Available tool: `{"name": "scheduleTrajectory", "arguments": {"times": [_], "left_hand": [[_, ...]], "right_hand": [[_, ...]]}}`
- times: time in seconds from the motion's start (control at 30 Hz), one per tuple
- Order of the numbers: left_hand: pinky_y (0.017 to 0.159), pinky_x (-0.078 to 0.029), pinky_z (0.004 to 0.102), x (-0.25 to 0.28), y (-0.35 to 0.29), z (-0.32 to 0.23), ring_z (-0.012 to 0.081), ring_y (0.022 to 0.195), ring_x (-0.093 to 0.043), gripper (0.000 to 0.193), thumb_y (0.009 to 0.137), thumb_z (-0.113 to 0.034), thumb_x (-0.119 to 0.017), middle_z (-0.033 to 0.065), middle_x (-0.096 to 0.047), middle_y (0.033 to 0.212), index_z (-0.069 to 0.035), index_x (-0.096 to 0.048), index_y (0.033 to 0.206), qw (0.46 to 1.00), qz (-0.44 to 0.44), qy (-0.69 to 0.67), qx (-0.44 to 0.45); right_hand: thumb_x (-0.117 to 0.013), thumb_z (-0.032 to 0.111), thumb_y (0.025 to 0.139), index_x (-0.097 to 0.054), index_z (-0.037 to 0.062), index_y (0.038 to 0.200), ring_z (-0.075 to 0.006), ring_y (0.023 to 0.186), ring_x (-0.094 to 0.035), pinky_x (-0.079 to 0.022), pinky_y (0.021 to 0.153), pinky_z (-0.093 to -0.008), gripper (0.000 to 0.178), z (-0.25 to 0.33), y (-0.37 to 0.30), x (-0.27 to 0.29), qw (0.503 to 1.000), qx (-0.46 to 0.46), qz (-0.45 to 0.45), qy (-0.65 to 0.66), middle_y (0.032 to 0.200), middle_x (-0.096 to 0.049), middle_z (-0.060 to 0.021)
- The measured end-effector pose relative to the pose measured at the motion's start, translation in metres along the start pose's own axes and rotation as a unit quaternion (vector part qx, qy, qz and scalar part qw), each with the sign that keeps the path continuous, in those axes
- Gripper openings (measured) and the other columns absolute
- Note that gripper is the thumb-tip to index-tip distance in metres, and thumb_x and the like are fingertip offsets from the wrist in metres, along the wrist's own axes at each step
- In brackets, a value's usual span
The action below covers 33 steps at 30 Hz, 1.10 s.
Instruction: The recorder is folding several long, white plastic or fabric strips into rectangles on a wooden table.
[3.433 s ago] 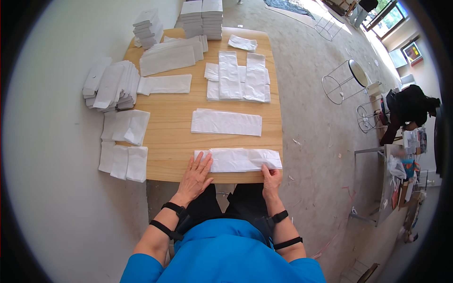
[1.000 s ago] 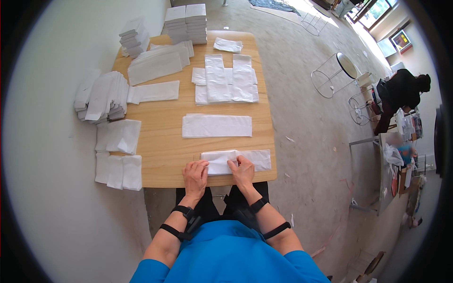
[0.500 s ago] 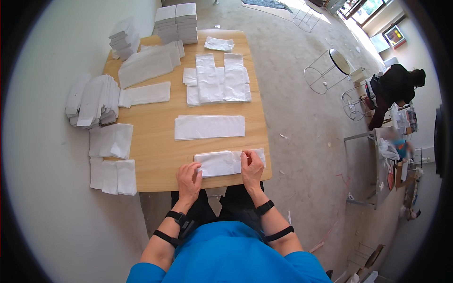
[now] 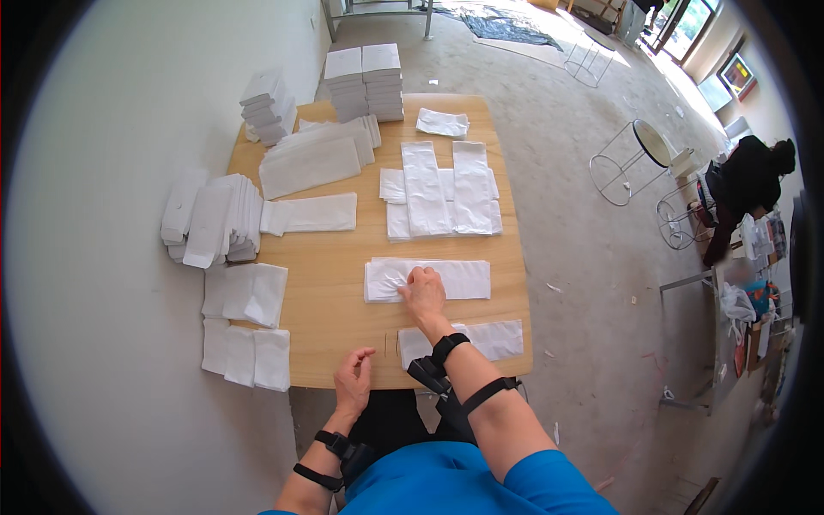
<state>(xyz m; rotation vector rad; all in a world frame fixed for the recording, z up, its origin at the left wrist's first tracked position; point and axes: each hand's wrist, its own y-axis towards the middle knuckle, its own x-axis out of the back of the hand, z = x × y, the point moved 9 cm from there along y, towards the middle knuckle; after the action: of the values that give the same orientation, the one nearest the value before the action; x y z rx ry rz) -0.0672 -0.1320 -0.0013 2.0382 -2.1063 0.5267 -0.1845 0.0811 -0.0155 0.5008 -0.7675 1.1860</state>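
My right hand (image 4: 425, 294) reaches over the middle stack of flat white sheets (image 4: 468, 279). Its fingers are bent and closed on the top sheet, which is wrinkled around the fingertips. By the table's front edge, my left hand (image 4: 353, 378) is empty with its fingers loosely apart. To its right lies the front stack of folded white sheets (image 4: 498, 339), partly covered by my right forearm and its black straps. Beyond the middle stack, white folded strips (image 4: 425, 189) lie across other white pieces.
White box-like stacks (image 4: 365, 81) stand at the wooden table's (image 4: 330, 257) far end. White bundles (image 4: 215, 223) and folded pieces (image 4: 257, 292) line its left side by the wall. A round stool (image 4: 651, 142) stands right, near a person in black (image 4: 747, 184) at another table.
My right hand has left the front stack and moved forward to the middle one, gripping its top sheet. My left hand has come away from the front stack. The view has shifted.
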Motion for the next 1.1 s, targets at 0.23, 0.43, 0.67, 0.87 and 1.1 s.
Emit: {"name": "scheduleTrajectory", "arguments": {"times": [0.23, 0.43, 0.67, 0.87, 1.1], "left_hand": [[0.073, -0.046, 0.0227, 0.004, 0.084, -0.010, 0.0082, 0.079, -0.055, 0.019, 0.094, -0.013, -0.054, 0.0017, -0.063, 0.091, 0.002, -0.062, 0.103, 0.997, -0.018, -0.074, 0.023], [0.067, -0.048, 0.0298, -0.041, 0.164, -0.006, 0.0174, 0.071, -0.056, 0.026, 0.087, -0.022, -0.065, 0.0085, -0.062, 0.083, 0.000, -0.064, 0.098, 0.994, -0.050, 0.102, 0.007], [0.072, -0.047, 0.0279, -0.059, 0.148, -0.080, 0.0125, 0.077, -0.056, 0.020, 0.089, -0.021, -0.062, 0.0063, -0.062, 0.090, -0.002, -0.060, 0.092, 0.998, 0.055, -0.023, -0.006], [0.083, -0.045, 0.0235, -0.029, 0.085, -0.194, 0.0048, 0.091, -0.056, 0.015, 0.096, -0.015, -0.052, 0.0007, -0.061, 0.102, -0.005, -0.054, 0.107, 0.943, 0.228, -0.243, 0.003], [0.094, -0.042, 0.0271, 0.014, 0.041, -0.215, 0.0114, 0.105, -0.057, 0.027, 0.096, -0.014, -0.048, 0.0048, -0.061, 0.113, -0.004, -0.052, 0.120, 0.899, 0.265, -0.344, 0.052]], "right_hand": [[-0.071, 0.009, 0.073, -0.064, 0.0033, 0.075, -0.0308, 0.077, -0.059, -0.047, 0.070, -0.0399, 0.009, -0.017, 0.008, 0.000, 0.993, 0.048, -0.026, 0.104, 0.075, -0.060, -0.0136], [-0.073, 0.011, 0.074, -0.064, 0.0020, 0.075, -0.0286, 0.069, -0.059, -0.048, 0.064, -0.0376, 0.013, -0.021, 0.012, 0.005, 0.989, 0.080, -0.041, 0.119, 0.072, -0.060, -0.0133], [-0.068, 0.038, 0.085, -0.064, -0.0004, 0.085, -0.0195, 0.069, -0.064, -0.049, 0.059, -0.0304, 0.038, -0.026, -0.027, 0.051, 0.972, -0.112, 0.059, 0.199, 0.080, -0.065, -0.0141], [-0.054, 0.062, 0.086, -0.041, -0.0061, 0.131, -0.0263, 0.109, -0.059, -0.047, 0.095, -0.0385, 0.083, -0.038, -0.083, 0.004, 0.496, -0.349, 0.143, 0.782, 0.121, -0.058, -0.0189], [-0.058, 0.047, 0.090, -0.042, -0.0031, 0.132, -0.0198, 0.108, -0.058, -0.046, 0.096, -0.0366, 0.067, 0.000, -0.096, 0.037, 0.481, -0.198, 0.241, 0.819, 0.117, -0.061, -0.0111]]}}
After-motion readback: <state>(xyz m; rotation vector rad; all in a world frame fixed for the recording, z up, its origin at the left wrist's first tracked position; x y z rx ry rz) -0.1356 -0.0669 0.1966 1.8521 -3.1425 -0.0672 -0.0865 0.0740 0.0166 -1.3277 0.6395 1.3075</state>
